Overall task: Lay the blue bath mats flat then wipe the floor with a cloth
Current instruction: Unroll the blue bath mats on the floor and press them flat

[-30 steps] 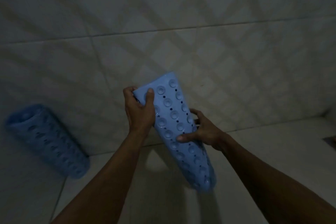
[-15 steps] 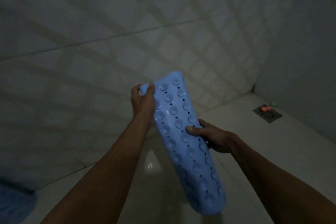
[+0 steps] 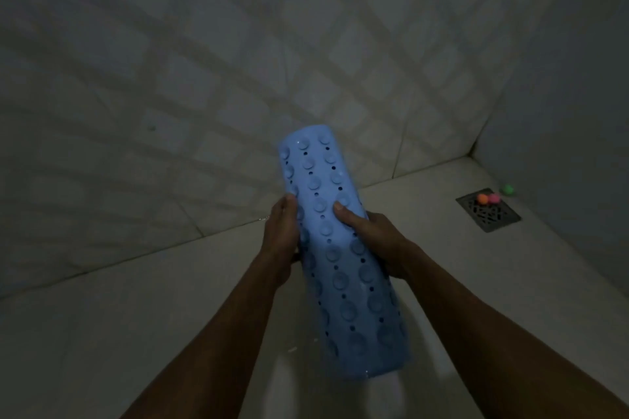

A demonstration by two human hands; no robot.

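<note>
A rolled blue bath mat (image 3: 343, 269), covered in suction cups and small holes, is held in the air in front of me above the pale tiled floor (image 3: 102, 333). My left hand (image 3: 280, 235) grips its left side about a third of the way down. My right hand (image 3: 374, 238) holds the right side at the same height, thumb lying across the front. The roll tilts slightly, top end toward the wall, bottom end toward me. No cloth is in view.
Tiled walls meet in a corner at the right. A dark square floor drain (image 3: 488, 213) sits near that corner with an orange ball (image 3: 482, 198), a pink ball (image 3: 493, 198) and a green ball (image 3: 507, 189) by it.
My view has swung right, so the second rolled mat at the left is out of frame. My left hand slid down from the roll's top end to its side. The roll now stands straighter.
</note>
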